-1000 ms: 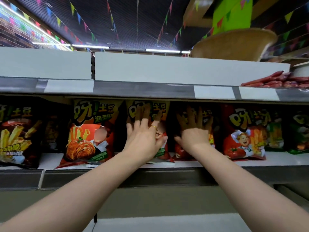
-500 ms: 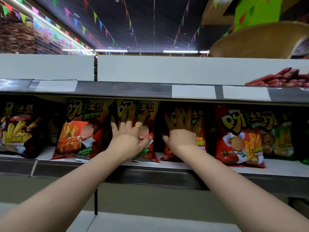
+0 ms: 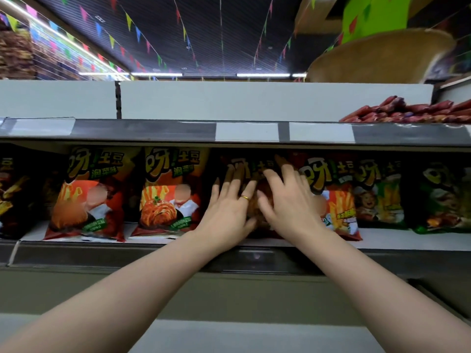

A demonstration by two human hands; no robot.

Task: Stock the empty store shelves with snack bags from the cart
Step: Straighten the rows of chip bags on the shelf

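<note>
A glossy, crinkled snack bag point(image 3: 251, 165) of dark red foil is stood upright on the flat white shelf point(image 3: 407, 242), just beside an orange-red bag point(image 3: 168, 192) on one side and a bright red bag point(image 3: 336, 200) on the other. Most of its front is covered by two hands. The left hand point(image 3: 229, 212) is laid flat against the bag, its fingers point(image 3: 235, 179) straight and fanned apart, and a thin gold ring point(image 3: 245, 198) is worn on one of them. The right hand point(image 3: 288, 207) is pressed against the same bag close beside the left, its fingers point(image 3: 274, 178) likewise extended and spread, not curled round anything. Whether the two hands touch each other cannot be told. A second orange-red bag point(image 3: 86, 194) printed with pale fries is seen further left, and a dark brown bag point(image 3: 12, 194) is cut off at the edge of the view. To the right, a green bag point(image 3: 379, 194) and a darker green bag point(image 3: 441, 197) are lined up in the same row; all are soft, puffed pillow shapes with shiny film surfaces. Overhead, a smooth grey metal price rail point(image 3: 153, 131) carrying blank white labels point(image 3: 246, 131) is run along the upper shelf, where slim red sausage sticks point(image 3: 407, 112) are piled. Strings of small triangular flags point(image 3: 128, 21) are hung beneath the dark ribbed ceiling.
</note>
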